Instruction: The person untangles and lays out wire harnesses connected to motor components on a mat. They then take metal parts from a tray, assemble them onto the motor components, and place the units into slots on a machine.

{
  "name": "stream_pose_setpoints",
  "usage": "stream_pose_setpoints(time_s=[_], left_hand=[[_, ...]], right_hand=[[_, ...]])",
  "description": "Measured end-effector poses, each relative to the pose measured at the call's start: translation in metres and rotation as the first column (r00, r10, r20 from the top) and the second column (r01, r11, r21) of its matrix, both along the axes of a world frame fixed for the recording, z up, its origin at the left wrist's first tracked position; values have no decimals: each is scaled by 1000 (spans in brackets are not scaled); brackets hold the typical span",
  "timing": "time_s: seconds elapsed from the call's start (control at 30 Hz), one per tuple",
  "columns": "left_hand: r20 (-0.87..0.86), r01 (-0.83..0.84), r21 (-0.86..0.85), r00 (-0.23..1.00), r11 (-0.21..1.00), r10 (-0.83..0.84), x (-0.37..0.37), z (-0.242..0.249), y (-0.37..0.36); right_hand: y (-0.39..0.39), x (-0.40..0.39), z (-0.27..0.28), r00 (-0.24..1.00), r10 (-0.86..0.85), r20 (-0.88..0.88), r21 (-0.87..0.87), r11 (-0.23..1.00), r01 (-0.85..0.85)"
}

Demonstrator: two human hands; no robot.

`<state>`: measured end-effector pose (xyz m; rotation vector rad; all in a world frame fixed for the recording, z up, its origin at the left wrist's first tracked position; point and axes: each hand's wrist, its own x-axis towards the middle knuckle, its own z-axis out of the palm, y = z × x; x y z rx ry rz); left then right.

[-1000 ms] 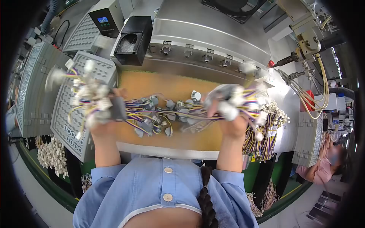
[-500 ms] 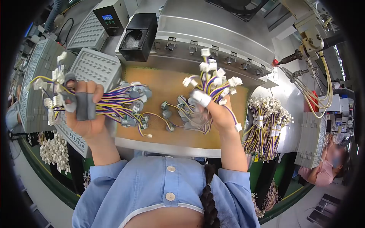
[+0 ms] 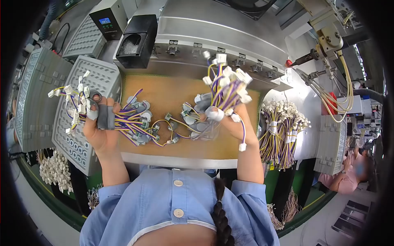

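My left hand (image 3: 101, 133), with grey finger sleeves, is wrapped round a bundle of purple, yellow and white wires (image 3: 125, 121). White plug connectors (image 3: 78, 100) fan out on its left. Small grey round parts with green boards (image 3: 143, 117) hang from its right end. A second such wire bundle (image 3: 225, 93) is in my right hand (image 3: 234, 125), whose thumb has white tape round it. Its white connectors point up and look smeared by motion. More grey round parts (image 3: 189, 118) lie to the left of that hand, over the tan mat (image 3: 164, 88). A few wires trail between the two bundles.
Tied wire bundles (image 3: 283, 131) lie on the metal surface at right. Grey perforated trays (image 3: 86, 78) stand at left, beside a black box (image 3: 137, 41) and a display unit (image 3: 107, 20). A soldering-iron-like tool (image 3: 303, 58) hangs at upper right. Another person (image 3: 349, 172) sits far right.
My left hand has moved right with its bundle, closer to the right one. The right bundle's connectors have shifted and swung. The whole view has slid slightly to the left.
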<state>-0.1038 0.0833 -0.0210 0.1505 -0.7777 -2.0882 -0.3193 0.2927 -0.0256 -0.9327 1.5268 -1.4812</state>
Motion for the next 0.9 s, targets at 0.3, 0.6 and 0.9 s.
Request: stream_pose_setpoints(time_s=[0.3,0.6,0.9], left_hand=[[-165,-52,-37,985,998,46,-11,41,2],[-334,-124,-102,939,987,84,-22,82,11],[54,104,-135,994,985,-97,-16,13,3]], right_hand=[[-25,17,16,986,-124,110,1,992,125],[-31,62,-2,860,211,-465,147,976,-160],[-11,17,53,972,-70,226,-18,997,76]])
